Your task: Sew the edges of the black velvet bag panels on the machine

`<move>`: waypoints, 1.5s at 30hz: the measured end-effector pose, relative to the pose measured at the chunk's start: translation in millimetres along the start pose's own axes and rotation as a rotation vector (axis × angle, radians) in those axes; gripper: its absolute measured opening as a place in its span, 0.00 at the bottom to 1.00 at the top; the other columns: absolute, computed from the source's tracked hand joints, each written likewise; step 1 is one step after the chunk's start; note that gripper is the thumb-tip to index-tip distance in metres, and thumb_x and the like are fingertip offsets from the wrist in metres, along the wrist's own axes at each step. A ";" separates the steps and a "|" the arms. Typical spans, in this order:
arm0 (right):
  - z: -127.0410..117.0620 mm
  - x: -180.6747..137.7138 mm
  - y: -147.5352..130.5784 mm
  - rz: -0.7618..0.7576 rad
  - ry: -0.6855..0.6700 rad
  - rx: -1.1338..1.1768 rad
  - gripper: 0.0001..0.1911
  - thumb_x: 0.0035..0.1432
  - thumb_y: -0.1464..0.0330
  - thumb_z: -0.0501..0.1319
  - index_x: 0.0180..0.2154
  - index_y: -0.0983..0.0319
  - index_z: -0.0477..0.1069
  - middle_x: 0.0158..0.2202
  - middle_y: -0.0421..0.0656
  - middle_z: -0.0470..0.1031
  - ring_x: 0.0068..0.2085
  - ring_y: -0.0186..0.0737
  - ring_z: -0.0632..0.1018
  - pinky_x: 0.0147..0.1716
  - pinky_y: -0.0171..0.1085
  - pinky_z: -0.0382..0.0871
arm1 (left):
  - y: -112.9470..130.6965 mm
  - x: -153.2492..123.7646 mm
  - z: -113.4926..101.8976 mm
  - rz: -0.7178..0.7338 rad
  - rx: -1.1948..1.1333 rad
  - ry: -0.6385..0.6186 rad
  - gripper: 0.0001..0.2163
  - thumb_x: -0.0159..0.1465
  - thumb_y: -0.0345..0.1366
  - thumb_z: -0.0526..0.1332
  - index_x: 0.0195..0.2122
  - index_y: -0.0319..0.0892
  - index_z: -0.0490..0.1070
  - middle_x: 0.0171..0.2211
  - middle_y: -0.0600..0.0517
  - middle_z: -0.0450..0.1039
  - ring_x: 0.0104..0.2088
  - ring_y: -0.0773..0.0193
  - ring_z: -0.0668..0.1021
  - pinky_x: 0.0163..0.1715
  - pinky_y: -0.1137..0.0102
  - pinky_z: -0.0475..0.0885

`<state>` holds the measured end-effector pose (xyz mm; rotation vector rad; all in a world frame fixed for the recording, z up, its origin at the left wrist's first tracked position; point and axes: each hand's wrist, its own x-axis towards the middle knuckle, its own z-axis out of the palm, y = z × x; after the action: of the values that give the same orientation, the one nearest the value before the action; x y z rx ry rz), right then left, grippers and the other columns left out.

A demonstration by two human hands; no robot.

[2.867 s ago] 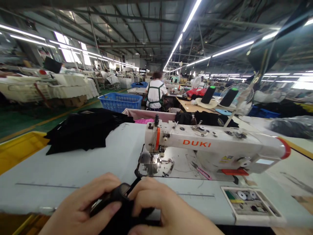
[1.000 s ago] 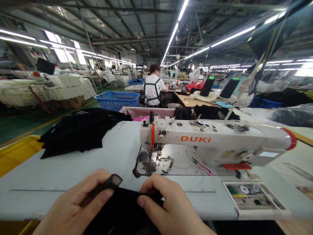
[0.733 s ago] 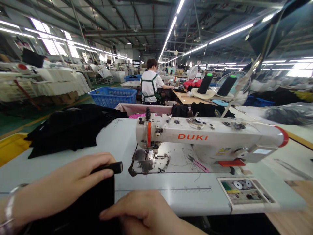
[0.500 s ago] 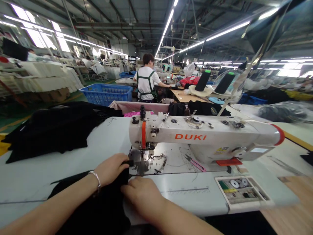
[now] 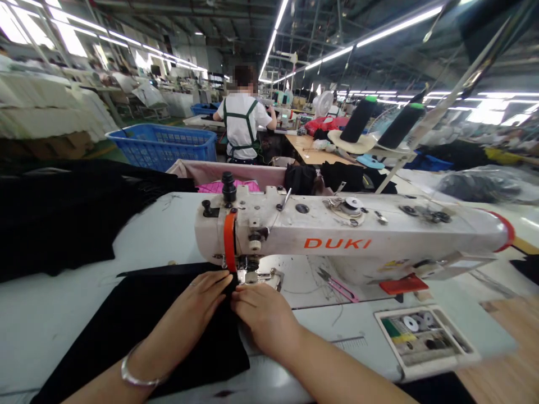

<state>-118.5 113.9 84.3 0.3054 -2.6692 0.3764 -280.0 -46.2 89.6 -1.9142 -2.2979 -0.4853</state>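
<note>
A black fabric piece (image 5: 210, 353) lies across the left part of the sewing machine bed, its upper corner at the needle area. My left hand (image 5: 206, 294), with a silver bangle on the wrist, presses the fabric edge between closed fingers just left of the presser foot (image 5: 242, 276). Close beside it, my right hand (image 5: 267, 311) has its fingers curled on the fabric's right edge. Its fingertips, and part of the needle area, are hidden. The white sewing machine (image 5: 278, 227) stands directly beyond both hands.
Pink thread snips (image 5: 343, 289) lie under the machine arm. A bobbin tray (image 5: 425, 339) is set in the table at right. Black fabric is piled (image 5: 54, 219) at left. Behind are thread cones (image 5: 357, 120), a blue basket (image 5: 164, 147) and a co-worker (image 5: 242, 123) facing away.
Both hands have brought the fabric edge up to the presser foot. The fabric now lies spread flatter on the bed. My view has shifted closer, and the co-worker's arms have moved.
</note>
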 end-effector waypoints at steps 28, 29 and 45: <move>-9.2 6.1 -8.6 0.063 0.021 0.094 0.12 0.70 0.77 0.54 0.45 0.63 0.76 0.45 0.47 0.83 0.51 0.41 0.81 0.54 0.42 0.74 | -8.7 8.7 -14.2 0.023 -0.162 -0.064 0.18 0.75 0.34 0.51 0.61 0.44 0.74 0.59 0.46 0.78 0.61 0.55 0.77 0.66 0.54 0.70; -8.3 6.3 -7.9 0.066 0.022 0.093 0.12 0.70 0.77 0.55 0.45 0.64 0.76 0.45 0.47 0.83 0.51 0.42 0.81 0.54 0.42 0.74 | -9.3 9.7 -13.2 0.017 -0.161 -0.065 0.18 0.75 0.35 0.52 0.61 0.43 0.74 0.60 0.45 0.78 0.61 0.54 0.77 0.66 0.53 0.70; -76.0 -28.9 -0.4 0.282 -0.144 0.046 0.27 0.61 0.83 0.60 0.58 0.57 0.72 0.60 0.45 0.76 0.64 0.47 0.71 0.63 0.49 0.64 | 29.7 -65.6 -23.6 0.200 0.006 0.019 0.37 0.66 0.39 0.65 0.75 0.51 0.53 0.69 0.49 0.67 0.64 0.47 0.76 0.57 0.55 0.80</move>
<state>-64.0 141.4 138.0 -0.0343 -2.8544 0.5196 -240.8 -110.5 98.2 -2.0976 -2.0644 -0.4706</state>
